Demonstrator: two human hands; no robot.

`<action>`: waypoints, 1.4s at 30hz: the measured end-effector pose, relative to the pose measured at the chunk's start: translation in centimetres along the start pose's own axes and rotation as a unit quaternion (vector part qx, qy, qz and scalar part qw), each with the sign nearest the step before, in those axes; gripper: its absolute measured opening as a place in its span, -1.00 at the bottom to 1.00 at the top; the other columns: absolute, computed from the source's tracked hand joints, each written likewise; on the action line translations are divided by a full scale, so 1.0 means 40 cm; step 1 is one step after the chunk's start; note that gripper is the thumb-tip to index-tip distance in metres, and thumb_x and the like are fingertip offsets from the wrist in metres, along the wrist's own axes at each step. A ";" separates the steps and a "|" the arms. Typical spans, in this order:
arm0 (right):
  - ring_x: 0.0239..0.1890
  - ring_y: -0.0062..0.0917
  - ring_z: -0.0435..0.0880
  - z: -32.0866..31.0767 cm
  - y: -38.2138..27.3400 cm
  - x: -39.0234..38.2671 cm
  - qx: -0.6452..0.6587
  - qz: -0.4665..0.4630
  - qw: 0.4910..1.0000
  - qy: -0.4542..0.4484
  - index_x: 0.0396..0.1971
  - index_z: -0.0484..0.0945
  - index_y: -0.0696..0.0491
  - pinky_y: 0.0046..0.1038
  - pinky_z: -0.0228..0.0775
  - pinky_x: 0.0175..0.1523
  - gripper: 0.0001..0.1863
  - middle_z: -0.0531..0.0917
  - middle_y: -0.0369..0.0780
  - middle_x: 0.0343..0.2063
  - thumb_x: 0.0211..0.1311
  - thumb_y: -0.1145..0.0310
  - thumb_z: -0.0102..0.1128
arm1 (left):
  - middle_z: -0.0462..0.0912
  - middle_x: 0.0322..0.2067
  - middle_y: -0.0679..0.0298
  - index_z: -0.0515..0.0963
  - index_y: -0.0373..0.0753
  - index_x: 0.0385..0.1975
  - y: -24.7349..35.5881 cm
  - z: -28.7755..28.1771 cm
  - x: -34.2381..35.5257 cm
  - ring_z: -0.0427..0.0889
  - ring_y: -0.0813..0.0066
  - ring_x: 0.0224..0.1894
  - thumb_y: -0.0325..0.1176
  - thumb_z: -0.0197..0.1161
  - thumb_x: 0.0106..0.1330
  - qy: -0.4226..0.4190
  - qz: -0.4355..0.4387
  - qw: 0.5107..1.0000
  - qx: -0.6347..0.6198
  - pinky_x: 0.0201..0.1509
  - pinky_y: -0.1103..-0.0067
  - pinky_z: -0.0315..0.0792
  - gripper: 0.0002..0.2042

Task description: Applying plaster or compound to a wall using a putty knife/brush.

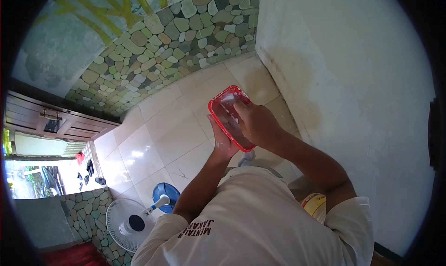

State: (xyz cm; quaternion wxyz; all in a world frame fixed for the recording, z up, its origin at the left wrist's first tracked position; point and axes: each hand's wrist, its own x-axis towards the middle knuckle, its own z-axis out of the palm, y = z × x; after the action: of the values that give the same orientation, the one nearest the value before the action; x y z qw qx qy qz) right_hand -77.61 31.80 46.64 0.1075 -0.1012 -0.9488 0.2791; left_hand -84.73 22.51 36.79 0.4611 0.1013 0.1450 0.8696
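My left hand (pixel 224 141) is closed round the lower left side of a shallow red rectangular plastic tray (pixel 226 116), supporting it from below. Streaks of white paste cling to its inside and rim, mostly toward the far end. Over the right side of the tray reaches my right hand (pixel 256 122), its fingers curled down into it near the white paste. Whatever those fingers grip, if anything, is hidden by the hand. The tray is held in front of my body, above the tiled floor.
A white wall (pixel 353 94) with stained patches rises close on my right. Ahead is a low stone-clad wall (pixel 153 48). A fan (pixel 134 223) with a blue base (pixel 166 192) stands at lower left. Beside my right arm sits a yellow bucket (pixel 316 205). Sandals (pixel 89 166) lie by the open door (pixel 55 120).
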 end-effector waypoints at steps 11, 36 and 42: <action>-0.43 -0.06 0.59 -0.091 0.130 0.214 -0.075 0.017 0.995 0.055 -0.27 0.41 0.19 -0.13 0.41 -0.33 -0.79 0.57 0.02 -0.54 0.04 0.55 0.09 | 0.40 0.12 0.22 0.27 -0.10 0.19 0.031 -0.001 0.279 0.40 0.25 0.13 0.34 -0.24 0.27 0.060 -0.057 0.996 -0.044 0.23 0.31 0.28 -0.30; -0.43 -0.04 0.56 -0.092 0.193 0.520 -0.065 0.208 0.963 0.160 -0.28 0.37 0.14 -0.15 0.38 -0.39 -0.84 0.56 0.01 -0.50 0.10 0.55 0.06 | 0.38 0.14 0.26 0.26 -0.06 0.21 0.183 -0.066 0.739 0.37 0.26 0.17 0.35 -0.19 0.25 -0.043 -0.296 0.954 -0.012 0.23 0.29 0.29 -0.30; -0.45 -0.03 0.55 -0.140 0.184 0.489 0.065 0.233 0.950 0.196 -0.22 0.37 0.14 -0.14 0.35 -0.39 -0.82 0.55 0.03 -0.53 0.16 0.50 0.05 | 0.33 0.16 0.20 0.16 -0.07 0.26 0.151 -0.052 0.779 0.34 0.20 0.18 0.50 -0.25 0.10 -0.056 -0.352 0.934 0.037 0.24 0.27 0.29 -0.13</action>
State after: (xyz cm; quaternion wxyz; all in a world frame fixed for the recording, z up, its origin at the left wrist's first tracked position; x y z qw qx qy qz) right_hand -93.90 45.63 50.07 0.2292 -0.3651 -0.8388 0.3325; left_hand -107.32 44.85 38.24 0.7409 0.1094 0.1770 0.6386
